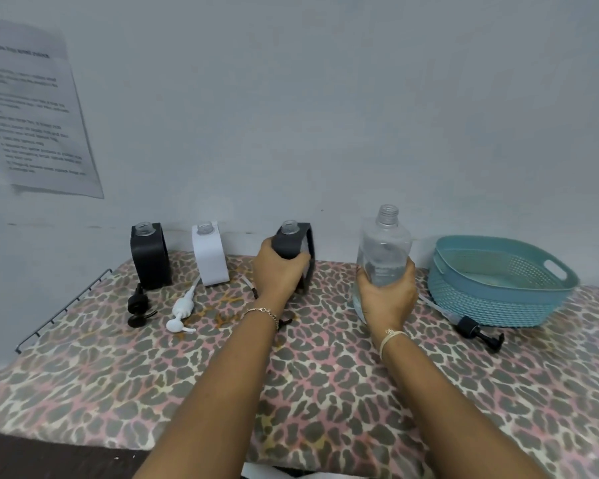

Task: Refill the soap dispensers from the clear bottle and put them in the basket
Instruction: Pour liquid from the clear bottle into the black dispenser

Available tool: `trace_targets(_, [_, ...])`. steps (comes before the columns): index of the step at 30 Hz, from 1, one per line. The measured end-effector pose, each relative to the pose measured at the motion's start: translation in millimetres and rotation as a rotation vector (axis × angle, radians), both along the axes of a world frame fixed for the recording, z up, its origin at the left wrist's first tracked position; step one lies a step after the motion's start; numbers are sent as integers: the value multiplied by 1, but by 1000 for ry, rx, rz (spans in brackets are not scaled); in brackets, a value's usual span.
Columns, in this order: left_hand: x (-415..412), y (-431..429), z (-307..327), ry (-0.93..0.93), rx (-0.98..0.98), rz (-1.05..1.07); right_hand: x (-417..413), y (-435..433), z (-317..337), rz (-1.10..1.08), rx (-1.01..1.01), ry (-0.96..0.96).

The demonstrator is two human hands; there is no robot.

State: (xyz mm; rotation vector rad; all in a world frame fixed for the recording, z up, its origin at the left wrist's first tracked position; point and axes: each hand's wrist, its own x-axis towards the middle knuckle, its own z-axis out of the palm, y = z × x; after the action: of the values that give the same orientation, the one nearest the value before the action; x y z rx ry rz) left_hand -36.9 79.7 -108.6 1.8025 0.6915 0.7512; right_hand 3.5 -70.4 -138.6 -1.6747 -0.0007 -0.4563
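Three uncapped square dispensers stand along the wall: a black dispenser (pixel 150 254) at the left, a white dispenser (pixel 210 254) beside it, and a dark grey dispenser (pixel 296 242) that my left hand (pixel 279 271) grips. My right hand (pixel 386 292) holds the clear bottle (pixel 382 248), open-necked and partly filled, upright on the table. A teal basket (pixel 498 281) sits at the right with no dispenser inside it.
Pump heads lie loose on the leopard-print table (pixel 153 375): a black pump (pixel 137 307), a white pump (pixel 182 311), and a black pump with a tube (pixel 471 326) in front of the basket. A metal rail (pixel 66 305) edges the table's left side. A paper sheet (pixel 32 112) hangs on the wall.
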Motion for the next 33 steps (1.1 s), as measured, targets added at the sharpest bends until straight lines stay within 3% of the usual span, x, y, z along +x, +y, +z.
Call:
trace_targets(9, [-26, -47, -7, -51, -9, -156, -16, -45, 12, 27, -161, -42])
trace_targets(33, [-28, -69, -26, -72, 183, -190, -27, -82, 30, 170, -879, -52])
